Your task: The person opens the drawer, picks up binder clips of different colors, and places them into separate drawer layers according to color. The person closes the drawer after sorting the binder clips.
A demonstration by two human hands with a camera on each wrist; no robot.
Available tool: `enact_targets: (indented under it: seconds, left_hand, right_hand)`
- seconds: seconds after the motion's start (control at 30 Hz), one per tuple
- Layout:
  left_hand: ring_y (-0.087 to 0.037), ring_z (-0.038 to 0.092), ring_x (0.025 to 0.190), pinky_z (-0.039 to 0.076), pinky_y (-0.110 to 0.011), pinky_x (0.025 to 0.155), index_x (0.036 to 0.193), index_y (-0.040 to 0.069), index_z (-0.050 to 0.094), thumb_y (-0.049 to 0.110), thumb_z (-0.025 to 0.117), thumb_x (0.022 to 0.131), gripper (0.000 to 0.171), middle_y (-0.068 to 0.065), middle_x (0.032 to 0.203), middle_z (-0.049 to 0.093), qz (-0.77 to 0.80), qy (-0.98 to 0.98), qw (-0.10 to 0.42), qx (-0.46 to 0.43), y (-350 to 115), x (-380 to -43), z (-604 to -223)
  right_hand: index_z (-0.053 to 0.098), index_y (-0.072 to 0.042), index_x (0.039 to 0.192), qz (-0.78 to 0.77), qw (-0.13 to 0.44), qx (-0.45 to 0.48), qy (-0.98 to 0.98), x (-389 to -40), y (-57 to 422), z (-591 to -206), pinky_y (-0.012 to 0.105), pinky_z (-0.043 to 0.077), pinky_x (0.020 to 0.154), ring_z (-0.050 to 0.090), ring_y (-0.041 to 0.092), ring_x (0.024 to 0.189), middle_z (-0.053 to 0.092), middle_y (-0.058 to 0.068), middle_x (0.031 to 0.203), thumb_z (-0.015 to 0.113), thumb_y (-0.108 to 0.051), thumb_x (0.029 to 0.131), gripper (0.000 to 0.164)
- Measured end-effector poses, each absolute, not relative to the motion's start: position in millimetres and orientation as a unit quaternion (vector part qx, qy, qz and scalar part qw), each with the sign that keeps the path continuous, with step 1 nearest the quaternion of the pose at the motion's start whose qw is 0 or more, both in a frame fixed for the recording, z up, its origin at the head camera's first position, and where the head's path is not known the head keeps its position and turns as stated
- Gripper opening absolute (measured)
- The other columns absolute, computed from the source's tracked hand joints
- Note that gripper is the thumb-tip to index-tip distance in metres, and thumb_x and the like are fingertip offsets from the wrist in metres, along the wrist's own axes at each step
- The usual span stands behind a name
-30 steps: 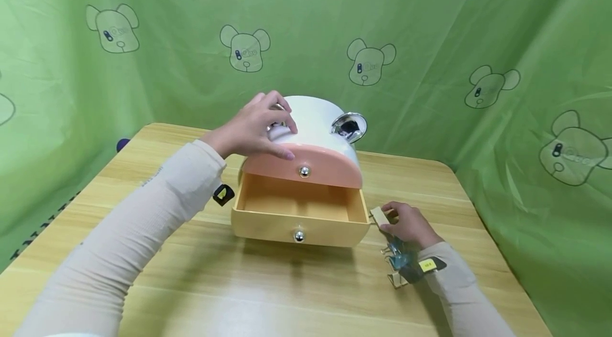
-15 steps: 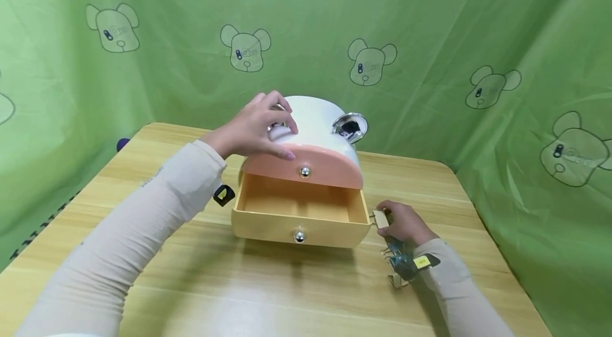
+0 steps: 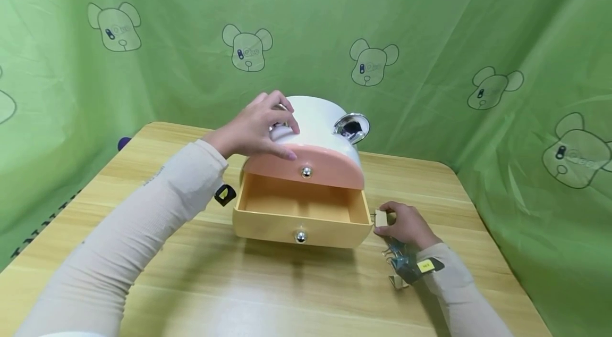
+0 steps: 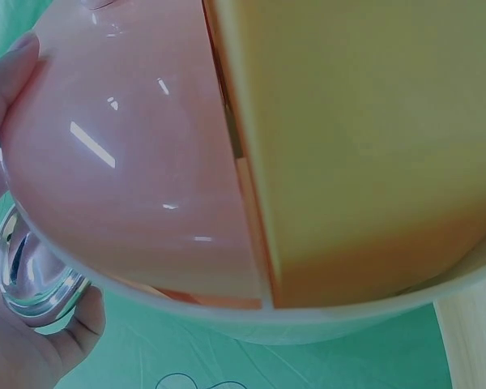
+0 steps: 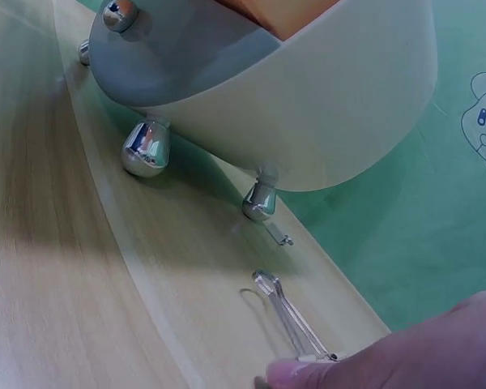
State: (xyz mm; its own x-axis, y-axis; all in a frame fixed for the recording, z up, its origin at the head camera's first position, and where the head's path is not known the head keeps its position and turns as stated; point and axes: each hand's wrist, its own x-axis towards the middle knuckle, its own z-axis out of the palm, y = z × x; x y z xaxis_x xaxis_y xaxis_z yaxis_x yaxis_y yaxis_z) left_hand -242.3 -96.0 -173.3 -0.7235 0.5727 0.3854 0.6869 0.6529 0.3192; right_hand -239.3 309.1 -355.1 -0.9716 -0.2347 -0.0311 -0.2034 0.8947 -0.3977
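A blue binder clip (image 3: 398,261) lies nearer than the fingers of the right hand (image 3: 407,225), which pinch a cream binder clip (image 3: 380,218), best kept level; left of them, the pulled-out yellow drawer (image 3: 268,227); beyond, the left hand (image 3: 255,125) grips the silver-eared cabinet (image 3: 317,119), ideally firmly.

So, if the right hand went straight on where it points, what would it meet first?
The clip pinched in the right hand would likely meet the open drawer. Height is unclear: by the right wrist view, it might instead pass under the box, between its feet.
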Motion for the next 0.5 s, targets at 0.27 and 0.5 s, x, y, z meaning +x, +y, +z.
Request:
enact_targets:
  seconds: [0.27, 0.5]
  left_hand:
    - [-0.024, 0.037, 0.11, 0.035, -0.041, 0.09, 0.1, 0.02, 0.071, 0.049, 0.086, 0.065, 0.048, -0.003, 0.125, 0.044, -0.23, -0.899, 0.127, -0.349, -96.1, -242.6, -174.4]
    - [-0.024, 0.037, 0.111, 0.035, -0.041, 0.091, 0.1, 0.019, 0.071, 0.049, 0.086, 0.066, 0.048, -0.003, 0.125, 0.044, -0.231, -0.899, 0.126, -0.35, -95.6, -243.3, -174.7]
  right_hand:
    - [0.062, -0.002, 0.121, -0.236, 0.035, -0.098, 0.966, -235.6, 310.0, -352.1, 0.036, 0.053, 0.066, 0.066, 0.026, 0.084, 0.065, 0.022, 0.108, 0.087, -0.037, 0.07, 0.067]
    - [0.061, -0.003, 0.123, -0.235, 0.018, -0.098, 0.967, -231.7, 310.3, -346.6, 0.049, 0.052, 0.079, 0.06, 0.04, 0.103, 0.062, 0.024, 0.118, 0.084, -0.039, 0.074, 0.065]
